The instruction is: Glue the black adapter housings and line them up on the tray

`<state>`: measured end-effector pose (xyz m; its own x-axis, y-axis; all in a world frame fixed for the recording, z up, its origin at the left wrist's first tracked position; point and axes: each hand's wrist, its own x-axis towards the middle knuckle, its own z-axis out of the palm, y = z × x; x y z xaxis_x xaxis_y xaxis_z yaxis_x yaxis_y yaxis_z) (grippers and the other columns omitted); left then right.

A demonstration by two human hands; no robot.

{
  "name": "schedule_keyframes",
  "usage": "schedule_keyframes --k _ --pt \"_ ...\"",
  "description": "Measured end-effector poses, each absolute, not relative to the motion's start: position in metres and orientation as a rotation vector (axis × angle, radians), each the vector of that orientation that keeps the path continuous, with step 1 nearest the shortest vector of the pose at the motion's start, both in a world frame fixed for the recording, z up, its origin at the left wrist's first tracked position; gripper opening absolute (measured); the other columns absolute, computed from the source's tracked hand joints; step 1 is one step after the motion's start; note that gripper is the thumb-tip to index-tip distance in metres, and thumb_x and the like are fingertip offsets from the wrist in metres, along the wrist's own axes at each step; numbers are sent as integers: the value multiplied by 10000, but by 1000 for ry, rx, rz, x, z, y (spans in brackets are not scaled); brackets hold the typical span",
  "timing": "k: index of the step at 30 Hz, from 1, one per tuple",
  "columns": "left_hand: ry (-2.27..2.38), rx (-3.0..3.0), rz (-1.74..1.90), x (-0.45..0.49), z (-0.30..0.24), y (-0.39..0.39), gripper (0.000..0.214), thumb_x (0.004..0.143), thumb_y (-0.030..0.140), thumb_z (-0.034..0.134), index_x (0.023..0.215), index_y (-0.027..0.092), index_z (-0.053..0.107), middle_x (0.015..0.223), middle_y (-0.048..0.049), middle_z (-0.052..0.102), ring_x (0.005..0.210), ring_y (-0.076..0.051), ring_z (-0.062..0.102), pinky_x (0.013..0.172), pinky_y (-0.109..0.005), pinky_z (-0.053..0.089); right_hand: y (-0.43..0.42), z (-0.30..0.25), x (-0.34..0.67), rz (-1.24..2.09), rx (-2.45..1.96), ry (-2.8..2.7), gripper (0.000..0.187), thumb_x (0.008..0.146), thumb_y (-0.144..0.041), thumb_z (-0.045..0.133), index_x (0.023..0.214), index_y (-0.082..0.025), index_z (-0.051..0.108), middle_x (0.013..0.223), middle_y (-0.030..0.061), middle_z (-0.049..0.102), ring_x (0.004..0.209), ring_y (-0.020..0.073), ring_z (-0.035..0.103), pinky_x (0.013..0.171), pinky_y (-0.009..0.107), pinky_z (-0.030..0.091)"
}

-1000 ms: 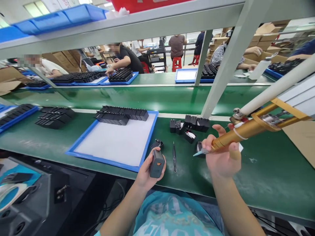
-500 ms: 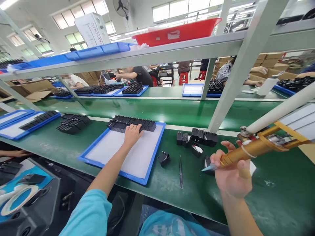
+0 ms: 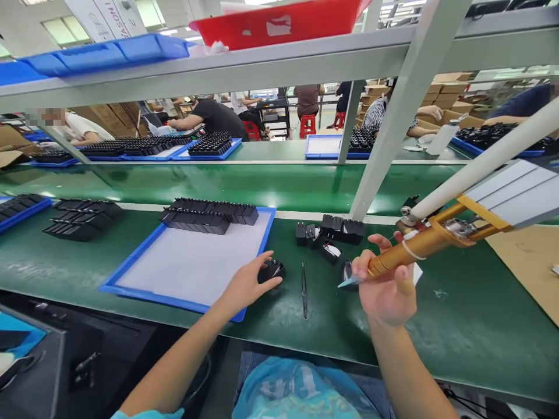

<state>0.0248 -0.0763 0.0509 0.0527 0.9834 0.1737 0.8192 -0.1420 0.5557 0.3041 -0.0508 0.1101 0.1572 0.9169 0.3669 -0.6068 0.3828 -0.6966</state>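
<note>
My left hand (image 3: pixel 248 283) is over the green bench at the right edge of a blue-rimmed tray (image 3: pixel 187 270). Its thumb and fingers are spread around a single black plug adapter (image 3: pixel 273 271); no firm grip shows. At the tray's back stand rows of black plug adapters (image 3: pixel 205 216). In my right hand (image 3: pixel 388 291) is a gold glue dispenser (image 3: pixel 406 251) with a pale blue nozzle, pointing left. Just behind that nozzle, a black adapter (image 3: pixel 347 271) is partly hidden by my fingers. Between my hands lies a pair of black tweezers (image 3: pixel 304 292).
Several more adapters (image 3: pixel 343 228) sit behind the tweezers, one with its white inside showing. A stack of adapters (image 3: pixel 82 220) stands left of the tray. A slanted grey post (image 3: pixel 393 122) and overhead shelf (image 3: pixel 262 73) frame the bench. Other people work beyond the green belt.
My left hand has left the adapter rows in the tray and moved right and nearer, to the loose adapter. My right hand still holds the dispenser. The view has shifted right and down.
</note>
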Motion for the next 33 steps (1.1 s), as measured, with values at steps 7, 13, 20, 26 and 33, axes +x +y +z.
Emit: schedule_keyframes --k 7,13,20,26,33 --pt "1790 1890 934 56 43 -108 367 868 417 611 1193 249 634 1086 -59 727 928 -217 705 795 -343 587 -52 112 301 1153 -411 -878 347 790 -415 600 1123 -337 542 1066 -2 579 498 80 509 491 292 425" --pt "1573 1469 1224 73 16 -130 376 872 398 614 1199 213 601 1266 -119 642 1048 -220 674 896 -362 567 -52 116 291 1186 -413 -862 384 794 -447 596 1153 -331 524 1035 -5 598 470 73 486 464 281 417" --pt "1775 1770 1278 92 0 -142 371 891 398 588 1224 236 592 1346 -105 586 1246 -266 551 1045 -477 455 -56 124 272 1266 -355 -858 387 801 -467 588 1143 -294 534 1006 3 616 453 60 466 442 266 426" --pt "1937 1822 1070 98 6 -133 327 802 367 698 1074 215 598 976 -62 728 878 -260 701 763 -402 567 -62 128 258 1294 -273 -874 386 816 -462 587 1150 -273 542 1006 7 620 460 59 501 442 260 444" --pt "1788 1893 1253 107 39 -136 335 814 367 687 1112 244 596 967 -27 719 771 -173 694 624 -257 547 -67 130 252 1295 -256 -881 356 826 -484 578 1104 -266 538 992 6 627 447 54 496 432 253 448"
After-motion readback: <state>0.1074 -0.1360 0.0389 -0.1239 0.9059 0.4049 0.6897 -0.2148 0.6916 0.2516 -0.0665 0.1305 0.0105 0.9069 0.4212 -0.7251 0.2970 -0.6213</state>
